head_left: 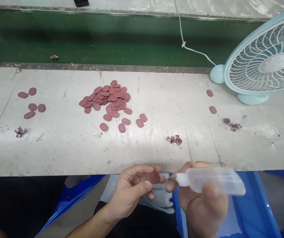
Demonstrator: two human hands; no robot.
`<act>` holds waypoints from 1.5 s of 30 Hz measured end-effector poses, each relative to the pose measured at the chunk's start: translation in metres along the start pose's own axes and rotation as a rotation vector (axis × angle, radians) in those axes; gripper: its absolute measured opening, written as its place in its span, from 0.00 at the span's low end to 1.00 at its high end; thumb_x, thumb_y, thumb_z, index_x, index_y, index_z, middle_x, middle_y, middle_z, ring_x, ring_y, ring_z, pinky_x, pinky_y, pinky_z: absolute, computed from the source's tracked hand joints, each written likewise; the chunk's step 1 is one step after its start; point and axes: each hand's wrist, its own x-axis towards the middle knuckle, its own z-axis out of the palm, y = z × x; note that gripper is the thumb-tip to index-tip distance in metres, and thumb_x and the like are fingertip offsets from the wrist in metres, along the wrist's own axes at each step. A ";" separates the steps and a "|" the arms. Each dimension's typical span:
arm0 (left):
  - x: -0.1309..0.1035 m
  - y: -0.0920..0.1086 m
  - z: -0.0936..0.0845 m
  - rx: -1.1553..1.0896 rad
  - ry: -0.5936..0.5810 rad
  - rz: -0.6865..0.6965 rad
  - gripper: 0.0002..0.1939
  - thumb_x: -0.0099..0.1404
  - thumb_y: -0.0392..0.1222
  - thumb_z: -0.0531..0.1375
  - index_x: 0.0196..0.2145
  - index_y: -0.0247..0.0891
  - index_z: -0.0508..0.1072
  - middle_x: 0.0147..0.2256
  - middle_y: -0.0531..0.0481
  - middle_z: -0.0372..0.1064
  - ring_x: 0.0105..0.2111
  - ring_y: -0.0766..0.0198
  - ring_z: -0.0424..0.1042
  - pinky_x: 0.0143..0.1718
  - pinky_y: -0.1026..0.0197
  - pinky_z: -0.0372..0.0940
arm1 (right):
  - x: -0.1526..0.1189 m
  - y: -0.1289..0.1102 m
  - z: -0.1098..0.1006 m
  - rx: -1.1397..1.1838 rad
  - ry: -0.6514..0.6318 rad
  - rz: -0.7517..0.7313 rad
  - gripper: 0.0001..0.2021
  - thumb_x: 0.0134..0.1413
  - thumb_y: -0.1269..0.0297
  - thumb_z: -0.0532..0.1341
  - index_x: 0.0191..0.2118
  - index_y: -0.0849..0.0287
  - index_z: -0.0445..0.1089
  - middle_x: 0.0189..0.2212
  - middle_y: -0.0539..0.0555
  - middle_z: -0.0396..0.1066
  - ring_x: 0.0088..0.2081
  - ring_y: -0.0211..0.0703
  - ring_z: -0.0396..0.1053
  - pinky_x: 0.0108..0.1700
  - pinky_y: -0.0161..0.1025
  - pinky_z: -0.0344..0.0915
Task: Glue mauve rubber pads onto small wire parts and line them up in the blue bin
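Observation:
Between the thumb and fingers of my left hand (134,186) is a small reddish-brown oval disc (154,178), held just off the table's front edge. My right hand (202,205), partly blurred, grips a translucent white squeeze bottle (213,180) lying almost level. Its thin nozzle points left at the disc; I cannot tell whether the tip touches it. On the table, a heap of similar discs (107,96) lies beyond my left hand, with several loose ones around its near side.
A light blue fan (266,62) stands at the right, its white cord (194,50) running back across a green strip (132,43). Crumbly dark red scraps (175,139) dot the pale table (142,152). A blue bin (253,205) sits below the edge at right.

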 end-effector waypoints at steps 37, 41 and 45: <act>-0.001 0.007 -0.006 0.063 0.067 0.003 0.10 0.61 0.34 0.69 0.41 0.44 0.83 0.49 0.45 0.81 0.42 0.57 0.81 0.27 0.69 0.75 | 0.002 -0.014 0.015 -0.501 -0.276 0.096 0.03 0.56 0.66 0.69 0.37 0.55 0.75 0.27 0.50 0.78 0.27 0.39 0.76 0.29 0.31 0.73; 0.001 0.005 -0.004 0.066 0.045 -0.012 0.11 0.61 0.33 0.70 0.41 0.43 0.82 0.49 0.44 0.80 0.39 0.60 0.81 0.26 0.70 0.75 | 0.003 -0.004 0.022 -0.530 -0.257 0.100 0.02 0.57 0.66 0.68 0.38 0.55 0.76 0.30 0.50 0.79 0.28 0.39 0.77 0.32 0.32 0.75; 0.001 0.006 -0.003 0.072 0.057 -0.016 0.10 0.59 0.33 0.71 0.39 0.41 0.81 0.48 0.46 0.81 0.37 0.61 0.81 0.26 0.70 0.74 | 0.006 -0.006 0.023 -0.585 -0.261 0.107 0.02 0.58 0.66 0.68 0.38 0.55 0.76 0.30 0.50 0.79 0.29 0.39 0.77 0.32 0.32 0.75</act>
